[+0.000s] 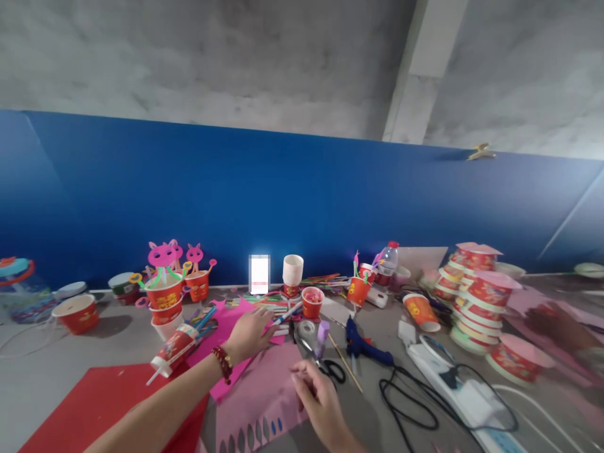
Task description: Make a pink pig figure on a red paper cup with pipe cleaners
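Note:
My left hand (250, 335), with a red bead bracelet (222, 365) at the wrist, reaches over bright pink paper (226, 327). Its fingers close at the near end of a white and blue marker (289, 313); the fingertips are partly hidden. My right hand (317, 393) hovers at the right edge of a pale pink sheet (259, 390), fingers loosely bent and nothing visible in them. Along the sheet's lower edge run several dark leaf shapes (250, 434) and small blue ones. Black-handled scissors (334, 371) and a purple glue stick (321, 336) lie just beyond my right hand.
A blue glue gun (363, 345) and a power strip (457, 390) with looping cables lie right. Stacked paper bowls (481, 308) stand near another person's blurred hand (557, 327). Decorated red cups (164, 292) and red paper (113, 402) are left. A blue partition (302, 189) stands behind.

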`<state>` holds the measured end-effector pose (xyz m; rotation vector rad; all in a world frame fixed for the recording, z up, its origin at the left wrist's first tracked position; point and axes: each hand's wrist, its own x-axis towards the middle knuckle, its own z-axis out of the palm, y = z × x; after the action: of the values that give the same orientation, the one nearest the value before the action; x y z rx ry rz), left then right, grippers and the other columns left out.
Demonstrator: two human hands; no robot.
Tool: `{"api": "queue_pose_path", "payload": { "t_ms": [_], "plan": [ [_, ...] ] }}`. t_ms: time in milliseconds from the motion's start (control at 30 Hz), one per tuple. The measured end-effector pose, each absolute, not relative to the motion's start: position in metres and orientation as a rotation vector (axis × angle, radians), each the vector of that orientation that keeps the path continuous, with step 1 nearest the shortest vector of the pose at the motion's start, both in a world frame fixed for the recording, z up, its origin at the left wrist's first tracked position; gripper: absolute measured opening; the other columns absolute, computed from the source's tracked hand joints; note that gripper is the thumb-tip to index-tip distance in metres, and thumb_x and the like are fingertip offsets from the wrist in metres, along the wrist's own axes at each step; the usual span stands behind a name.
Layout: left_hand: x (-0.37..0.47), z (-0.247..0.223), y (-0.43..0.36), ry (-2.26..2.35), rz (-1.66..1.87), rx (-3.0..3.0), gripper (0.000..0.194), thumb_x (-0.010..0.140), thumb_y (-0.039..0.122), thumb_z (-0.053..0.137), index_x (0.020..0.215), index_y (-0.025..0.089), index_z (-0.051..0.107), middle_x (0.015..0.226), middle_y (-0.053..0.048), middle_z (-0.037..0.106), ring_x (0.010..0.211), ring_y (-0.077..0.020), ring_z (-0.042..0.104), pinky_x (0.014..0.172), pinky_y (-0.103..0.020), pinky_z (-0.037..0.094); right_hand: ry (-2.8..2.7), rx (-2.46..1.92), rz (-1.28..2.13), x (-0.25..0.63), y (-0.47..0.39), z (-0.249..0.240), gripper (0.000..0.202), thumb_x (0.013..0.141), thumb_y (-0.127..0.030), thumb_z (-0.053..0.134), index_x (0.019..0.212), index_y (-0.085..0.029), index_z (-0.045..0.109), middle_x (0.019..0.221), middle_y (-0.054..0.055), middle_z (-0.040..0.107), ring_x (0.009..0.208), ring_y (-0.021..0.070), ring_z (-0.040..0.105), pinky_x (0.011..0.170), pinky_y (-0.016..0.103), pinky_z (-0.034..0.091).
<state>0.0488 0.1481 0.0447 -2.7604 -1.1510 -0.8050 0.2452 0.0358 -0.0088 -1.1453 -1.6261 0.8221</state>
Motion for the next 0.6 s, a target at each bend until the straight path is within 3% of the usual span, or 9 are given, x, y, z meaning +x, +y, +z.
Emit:
{"api": "queue_pose_path", "payload": {
  "t_ms": [233, 433, 600],
  "plan": [
    [0.016, 0.039, 0.117, -1.228, -0.64, -2.833, 0.025, 0.097, 0.031, 0.044, 0.095, 0.017, 0.065, 0.098, -0.01, 0.067, 0.096, -0.0259, 0.062, 0.087, -0.039, 0.049, -1.588, -1.161, 0.725, 0.249, 0.039, -0.005, 0.031, 0.095, -0.045, 0.048, 0.083, -0.019, 0.06, 0.056, -0.005, 0.045, 0.05, 0.0125, 0.046, 0.051, 0.021, 0.037],
    [0.006, 0.037, 0.072, -1.079, -0.539, -2.988, 0.022, 0.091, 0.035, 0.055, 0.105, 0.02, 0.063, 0.108, -0.009, 0.067, 0.103, -0.0262, 0.06, 0.091, -0.04, 0.046, -1.585, -1.215, 0.502, 0.279, 0.046, 0.01, 0.03, 0.097, -0.044, 0.044, 0.085, -0.02, 0.059, 0.056, -0.003, 0.051, 0.051, 0.0142, 0.051, 0.052, 0.022, 0.039],
    [-0.006, 0.037, 0.043, -0.982, -0.368, -3.117, 0.043, 0.084, 0.047, 0.064, 0.118, 0.022, 0.06, 0.122, -0.01, 0.063, 0.113, -0.0301, 0.055, 0.1, -0.045, 0.042, -1.97, -1.612, 0.031, 0.309, 0.038, 0.017, 0.03, 0.096, -0.035, 0.046, 0.074, -0.02, 0.06, 0.067, 0.003, 0.065, 0.058, 0.0172, 0.06, 0.054, 0.025, 0.035]
  ]
}}
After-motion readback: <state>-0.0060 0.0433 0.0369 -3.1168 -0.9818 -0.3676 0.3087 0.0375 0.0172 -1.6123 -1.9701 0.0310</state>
